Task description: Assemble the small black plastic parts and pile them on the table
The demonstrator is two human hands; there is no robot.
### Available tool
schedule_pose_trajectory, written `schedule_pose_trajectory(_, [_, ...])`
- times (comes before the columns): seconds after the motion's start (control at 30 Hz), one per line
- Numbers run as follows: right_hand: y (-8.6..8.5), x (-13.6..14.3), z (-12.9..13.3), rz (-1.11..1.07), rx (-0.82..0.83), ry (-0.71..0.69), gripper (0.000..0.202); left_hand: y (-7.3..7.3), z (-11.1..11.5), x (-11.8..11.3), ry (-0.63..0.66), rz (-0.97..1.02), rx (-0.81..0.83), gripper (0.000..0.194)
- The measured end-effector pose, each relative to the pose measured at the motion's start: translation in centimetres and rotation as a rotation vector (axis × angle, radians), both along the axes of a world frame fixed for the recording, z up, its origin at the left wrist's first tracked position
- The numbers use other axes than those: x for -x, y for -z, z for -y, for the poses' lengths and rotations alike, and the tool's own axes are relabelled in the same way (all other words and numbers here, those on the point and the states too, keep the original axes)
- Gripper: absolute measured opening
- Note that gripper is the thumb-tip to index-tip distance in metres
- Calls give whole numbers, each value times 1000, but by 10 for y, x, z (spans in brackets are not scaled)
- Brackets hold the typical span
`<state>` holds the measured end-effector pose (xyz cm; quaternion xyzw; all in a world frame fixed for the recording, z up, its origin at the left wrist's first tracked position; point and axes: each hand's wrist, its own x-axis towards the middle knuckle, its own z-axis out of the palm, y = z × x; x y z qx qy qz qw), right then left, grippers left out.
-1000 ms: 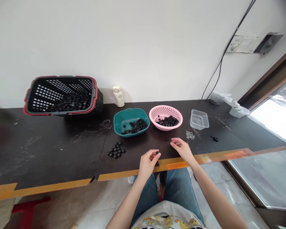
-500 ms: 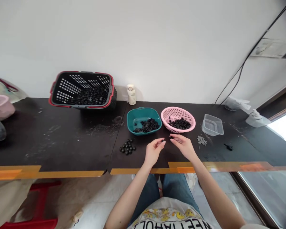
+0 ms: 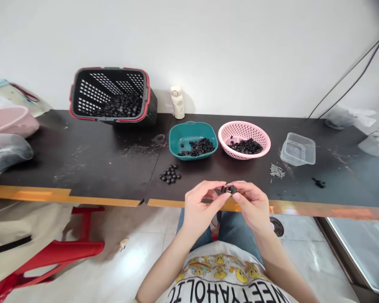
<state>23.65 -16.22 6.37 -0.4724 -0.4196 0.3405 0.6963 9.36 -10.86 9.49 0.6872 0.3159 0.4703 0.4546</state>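
Note:
Over the table's front edge, my left hand [image 3: 202,204] and my right hand [image 3: 253,204] meet at the fingertips. My left hand pinches a small black part [image 3: 223,189]. Between finger and thumb of my right hand is a round black knob [image 3: 232,189]. A short ribbed, screw-like piece shows between the two parts; fingers hide its ends. Behind the hands stand a teal basin [image 3: 193,128] and a pink plastic basket [image 3: 244,126], both holding small black parts. Left of the hands lies a group of round black knobs [image 3: 169,174].
Small grey screws [image 3: 276,171] lie near a clear plastic box [image 3: 298,149], with a small black cluster [image 3: 318,183] to their right. A dark basket with red rim [image 3: 148,94] and a white bottle [image 3: 177,103] stand by the wall. A red stool [image 3: 82,248] is below left.
My hands have come together and nearer to my body, bringing their black parts against each other. The view has tilted down, so the table sits higher in the picture.

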Motion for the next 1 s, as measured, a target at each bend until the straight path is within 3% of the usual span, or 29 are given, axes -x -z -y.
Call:
schedule_pose_trajectory(0.33, [11, -9, 13, -99, -19, -2, 18, -5, 8, -15, 9, -80, -129, 14])
schedule_pose_trajectory(0.6, [13, -20, 18, 39, -15, 34, 22, 3, 7, -22, 33, -93, -239, 12])
schedule_pose_trajectory(0.77, [6, -25, 19, 108, 15, 19, 23, 0, 4, -23, -6, -143, -409, 9])
schedule_pose_trajectory(1.0, [-15, -24, 18, -145, 223, -100, 23, -4, -1, -19, -44, -275, -617, 2])
